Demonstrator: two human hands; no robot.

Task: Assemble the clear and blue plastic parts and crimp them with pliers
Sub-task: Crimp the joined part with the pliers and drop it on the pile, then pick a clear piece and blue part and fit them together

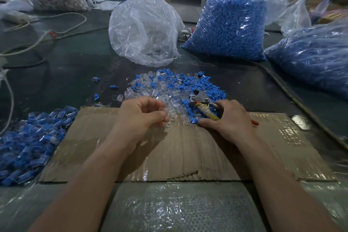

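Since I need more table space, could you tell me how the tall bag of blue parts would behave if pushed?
Probably heavy: the tall bag is packed full of small blue pieces. Its thin, wrinkled film would likely bulge and slump rather than slide stiffly. The base looks wider than the top, so tipping seems unlikely.

Heaped clear and blue parts [169, 84], pliers [203, 102] head resting atop
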